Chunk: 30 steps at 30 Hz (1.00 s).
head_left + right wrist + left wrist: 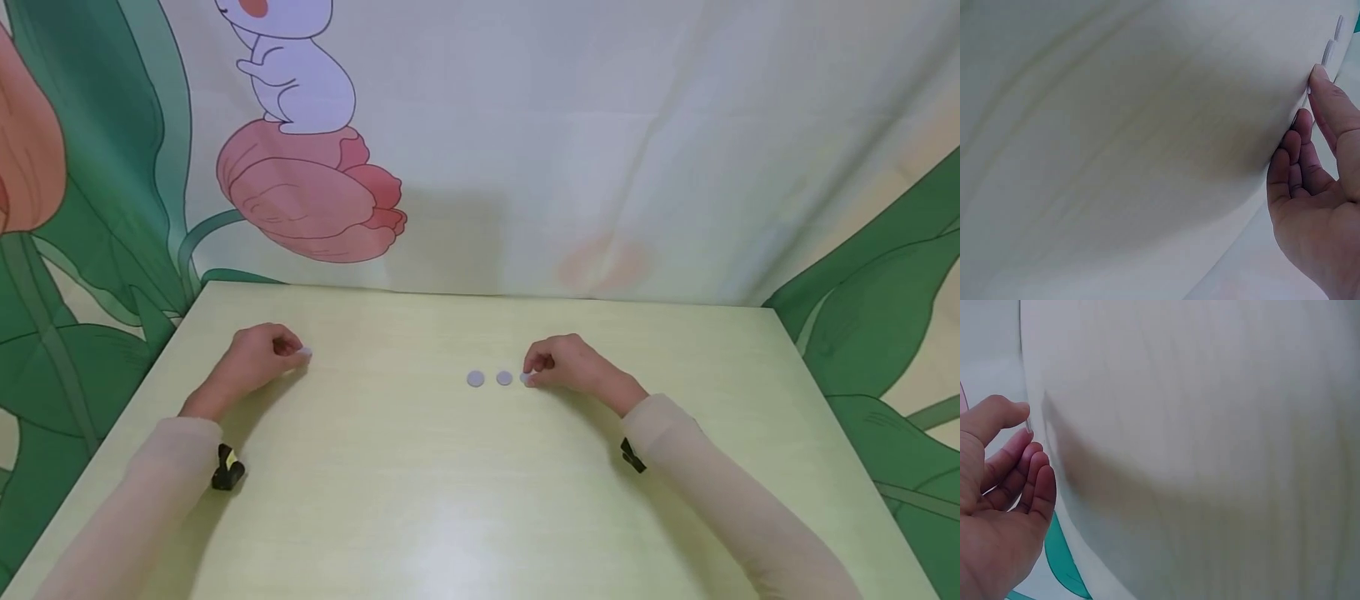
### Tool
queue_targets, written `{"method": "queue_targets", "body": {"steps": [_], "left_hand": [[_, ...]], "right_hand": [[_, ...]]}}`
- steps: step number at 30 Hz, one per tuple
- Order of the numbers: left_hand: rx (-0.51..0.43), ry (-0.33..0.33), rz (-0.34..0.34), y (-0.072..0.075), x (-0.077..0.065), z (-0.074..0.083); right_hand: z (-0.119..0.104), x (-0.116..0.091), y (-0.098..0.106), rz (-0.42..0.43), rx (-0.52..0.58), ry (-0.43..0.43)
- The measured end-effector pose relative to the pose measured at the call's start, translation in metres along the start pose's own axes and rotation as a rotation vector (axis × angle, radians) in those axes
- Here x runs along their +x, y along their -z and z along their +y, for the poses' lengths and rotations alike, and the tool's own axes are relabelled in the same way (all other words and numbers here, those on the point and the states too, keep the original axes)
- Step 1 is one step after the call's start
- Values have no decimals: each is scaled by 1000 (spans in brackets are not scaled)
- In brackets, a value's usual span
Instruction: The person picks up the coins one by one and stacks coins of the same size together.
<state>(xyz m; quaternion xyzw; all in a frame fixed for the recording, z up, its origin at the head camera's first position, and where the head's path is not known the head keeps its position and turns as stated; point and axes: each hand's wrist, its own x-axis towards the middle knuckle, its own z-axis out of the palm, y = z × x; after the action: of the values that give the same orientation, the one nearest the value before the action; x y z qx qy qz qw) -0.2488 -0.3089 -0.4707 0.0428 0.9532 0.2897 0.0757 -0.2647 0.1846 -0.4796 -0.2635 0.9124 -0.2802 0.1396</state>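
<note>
Between thumb and forefinger, my left hand [258, 360] pinches a small pale disc [305, 353] over the left part of the table. In the left wrist view that disc [1029, 425] shows edge-on, apart from the tabletop. My right hand [572, 364] pinches another pale disc [524, 377] down at the table surface, mostly covered by the fingertips. Two more discs lie flat in a row to its left, a near disc [504, 378] and a farther disc [476, 379]. The right wrist view shows these two edge-on beyond the thumb of the right hand [1316, 169].
The pale yellow tabletop [390, 483] reaches back to a hanging cloth [540, 150] printed with flowers, leaves and a white animal. Dark straps with small black pieces, such as the left one [228, 468], sit at both sleeve cuffs.
</note>
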Motion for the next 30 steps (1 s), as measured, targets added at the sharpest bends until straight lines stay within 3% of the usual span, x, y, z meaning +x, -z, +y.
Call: {"method": "queue_targets", "body": {"steps": [16,30], "left_hand": [[-68,-95,69,-13,-3,39],[-101,-131,76,-23,-2,57]], "right_hand": [[-15,1,-1,1,-47,-83],[-14,1,1,-6,-43,-79]]}}
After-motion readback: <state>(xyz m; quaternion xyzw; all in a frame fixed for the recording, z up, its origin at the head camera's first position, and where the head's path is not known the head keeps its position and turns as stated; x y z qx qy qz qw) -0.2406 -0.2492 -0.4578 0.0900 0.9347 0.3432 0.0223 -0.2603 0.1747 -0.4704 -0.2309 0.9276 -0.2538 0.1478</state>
